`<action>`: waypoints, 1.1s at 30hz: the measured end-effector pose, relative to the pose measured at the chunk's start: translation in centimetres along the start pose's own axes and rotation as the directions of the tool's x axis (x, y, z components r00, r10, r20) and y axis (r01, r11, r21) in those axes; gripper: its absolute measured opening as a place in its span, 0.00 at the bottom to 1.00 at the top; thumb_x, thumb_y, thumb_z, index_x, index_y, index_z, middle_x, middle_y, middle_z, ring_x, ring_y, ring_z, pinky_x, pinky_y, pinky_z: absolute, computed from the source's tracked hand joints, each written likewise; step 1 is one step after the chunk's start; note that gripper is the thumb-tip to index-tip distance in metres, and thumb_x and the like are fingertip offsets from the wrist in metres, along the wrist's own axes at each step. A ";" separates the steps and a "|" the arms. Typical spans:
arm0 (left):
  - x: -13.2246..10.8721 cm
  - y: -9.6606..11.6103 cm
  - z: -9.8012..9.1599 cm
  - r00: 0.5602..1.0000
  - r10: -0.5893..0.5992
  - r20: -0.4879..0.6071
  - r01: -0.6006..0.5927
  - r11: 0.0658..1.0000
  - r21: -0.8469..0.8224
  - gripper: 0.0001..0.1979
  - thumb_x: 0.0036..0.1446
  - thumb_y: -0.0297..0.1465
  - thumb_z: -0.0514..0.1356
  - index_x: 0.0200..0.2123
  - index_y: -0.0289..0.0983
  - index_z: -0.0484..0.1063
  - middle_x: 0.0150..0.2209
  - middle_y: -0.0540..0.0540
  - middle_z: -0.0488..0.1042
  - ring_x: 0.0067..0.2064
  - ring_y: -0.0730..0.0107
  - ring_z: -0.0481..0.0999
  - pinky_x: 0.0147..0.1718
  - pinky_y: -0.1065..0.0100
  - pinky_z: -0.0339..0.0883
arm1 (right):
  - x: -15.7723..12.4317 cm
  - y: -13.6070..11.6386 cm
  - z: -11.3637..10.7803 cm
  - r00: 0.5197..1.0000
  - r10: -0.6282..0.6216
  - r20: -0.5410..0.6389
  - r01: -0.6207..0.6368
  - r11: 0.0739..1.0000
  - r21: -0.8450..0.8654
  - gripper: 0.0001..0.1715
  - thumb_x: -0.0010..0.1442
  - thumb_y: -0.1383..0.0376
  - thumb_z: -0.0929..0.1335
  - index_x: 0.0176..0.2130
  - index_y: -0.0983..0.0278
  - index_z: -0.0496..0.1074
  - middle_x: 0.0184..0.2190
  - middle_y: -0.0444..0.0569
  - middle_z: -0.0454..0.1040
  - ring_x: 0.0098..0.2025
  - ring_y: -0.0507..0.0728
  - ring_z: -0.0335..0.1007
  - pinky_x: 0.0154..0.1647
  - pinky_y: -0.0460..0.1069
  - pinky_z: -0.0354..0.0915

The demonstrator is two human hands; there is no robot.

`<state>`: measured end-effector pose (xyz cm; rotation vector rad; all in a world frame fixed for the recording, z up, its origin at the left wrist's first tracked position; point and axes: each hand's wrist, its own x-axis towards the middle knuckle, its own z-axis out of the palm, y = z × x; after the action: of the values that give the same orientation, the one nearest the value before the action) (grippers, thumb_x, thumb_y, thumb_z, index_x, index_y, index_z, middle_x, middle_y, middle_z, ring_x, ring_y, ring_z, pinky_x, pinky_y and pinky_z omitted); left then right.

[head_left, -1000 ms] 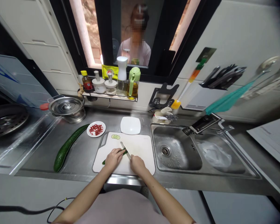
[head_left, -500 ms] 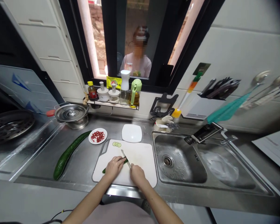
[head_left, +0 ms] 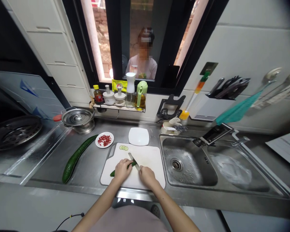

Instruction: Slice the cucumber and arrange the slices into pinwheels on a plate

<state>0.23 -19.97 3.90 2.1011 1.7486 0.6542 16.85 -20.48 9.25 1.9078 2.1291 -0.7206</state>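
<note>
On the white cutting board (head_left: 151, 161) lies a dark green cucumber piece (head_left: 113, 173), partly covered by my left hand (head_left: 122, 170). The fingers of that hand are closed over it. My right hand (head_left: 147, 175) grips the handle of a kitchen knife (head_left: 134, 161); its blade points away and to the left, against the cucumber's right end. Several pale round cucumber slices (head_left: 123, 148) lie overlapping near the board's upper left. Left of the board, a long whole cucumber (head_left: 74, 158) rests on the steel counter. A white plate of chopped red pieces (head_left: 104, 140) is beside its far end.
A white square plate (head_left: 138, 136) sits behind the board. To the right are a steel sink (head_left: 189, 164) and its faucet (head_left: 214, 138). A lidded pot (head_left: 78, 120) stands at the back left. Seasoning jars (head_left: 119, 99) line a shelf under the window.
The whole view has shifted slightly to the right and up. The knife blade now lies against the cucumber's end, and more of the cucumber shows beside my left hand.
</note>
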 end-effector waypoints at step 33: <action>3.6 3.5 -2.5 1.000 0.013 0.016 -0.010 0.982 -0.190 0.06 0.55 0.34 0.61 0.35 0.40 0.75 0.39 0.47 0.76 0.46 0.62 0.72 0.50 0.60 0.59 | -1.8 4.6 -1.8 0.889 -0.145 -0.434 0.009 0.954 -0.300 0.26 0.62 0.69 0.63 0.59 0.58 0.66 0.39 0.54 0.71 0.42 0.59 0.60 0.44 0.53 0.48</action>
<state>2.29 -17.24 8.37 1.9830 1.5976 0.7715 21.95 -20.97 10.58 1.9729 2.4166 0.0533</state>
